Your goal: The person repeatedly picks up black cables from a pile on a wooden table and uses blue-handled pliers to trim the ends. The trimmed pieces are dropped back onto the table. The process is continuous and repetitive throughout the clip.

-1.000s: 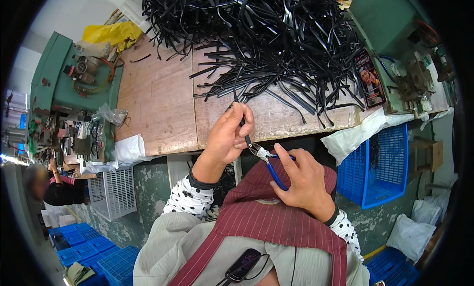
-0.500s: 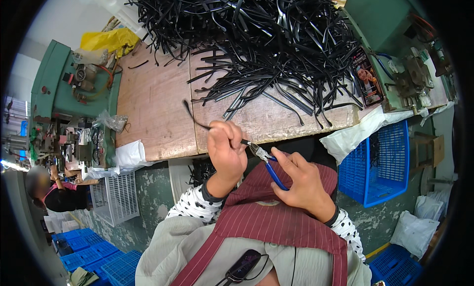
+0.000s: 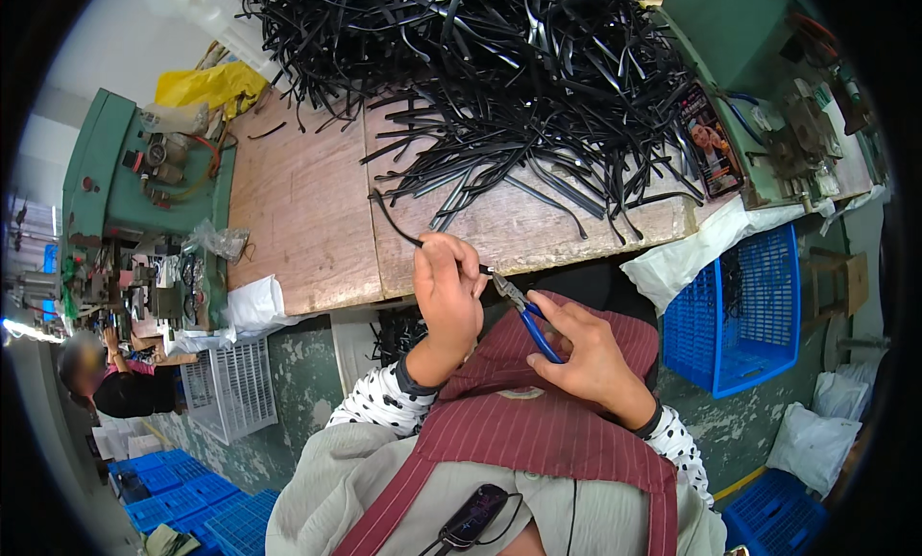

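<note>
In my left hand (image 3: 448, 302), fingers closed, is a thin black spectacle temple (image 3: 395, 220). Its curved tip sticks out to the far left over the table edge, and its other end pokes out on the right of my fingers. My right hand (image 3: 597, 359) is wrapped round blue-handled pliers (image 3: 540, 334). The metal jaws lie right by the temple's right end; whether they touch it is too small to tell. Beyond my hands, a big heap of black temples (image 3: 480, 71) covers the back of the wooden table (image 3: 307, 210), with a looser layer spreading toward me.
Green machines stand at the left (image 3: 144, 186) and right (image 3: 735, 33) ends of the table. A blue crate (image 3: 715, 335) is below on the right, a white crate (image 3: 230, 388) below on the left. At far left another person (image 3: 125, 383) sits working.
My left hand has shifted slightly right with the temple, whose curved tip has also moved right. The temple's right end shows more clearly beside the plier jaws. Both hands keep their hold.
</note>
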### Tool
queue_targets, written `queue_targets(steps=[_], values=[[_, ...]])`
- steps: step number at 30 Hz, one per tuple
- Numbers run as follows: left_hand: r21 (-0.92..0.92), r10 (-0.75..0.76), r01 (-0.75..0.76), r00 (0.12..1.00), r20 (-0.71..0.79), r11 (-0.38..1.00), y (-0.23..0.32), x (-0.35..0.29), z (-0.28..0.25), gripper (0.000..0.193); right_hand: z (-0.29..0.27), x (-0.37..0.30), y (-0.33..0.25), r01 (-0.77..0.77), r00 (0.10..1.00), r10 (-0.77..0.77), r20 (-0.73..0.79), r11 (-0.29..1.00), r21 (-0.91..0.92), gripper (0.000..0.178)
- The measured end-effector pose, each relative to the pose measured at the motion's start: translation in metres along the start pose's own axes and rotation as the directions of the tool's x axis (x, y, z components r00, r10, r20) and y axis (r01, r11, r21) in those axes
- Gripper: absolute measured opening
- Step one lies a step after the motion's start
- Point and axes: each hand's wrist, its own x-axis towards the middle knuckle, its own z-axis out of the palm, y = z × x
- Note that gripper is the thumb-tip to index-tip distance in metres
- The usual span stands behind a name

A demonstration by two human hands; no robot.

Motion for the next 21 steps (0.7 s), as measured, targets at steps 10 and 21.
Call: queue_targets(steps=[10, 21], values=[[0.735, 0.101, -0.623, 0.777, 0.622, 0.268, -0.049, 0.082, 0.019, 0.017, -0.006, -0.008, -0.001, 0.057, 0.997, -0.059, -0.048, 0.998, -0.033, 0.080], [0.605, 0.118, -0.215, 0.973, 0.196, 0.767, -0.054, 0.047, -0.016, 0.011, -0.005, -0.006, 0.006, 0.105, 0.989, -0.115, -0.096, 0.989, -0.106, 0.084]])
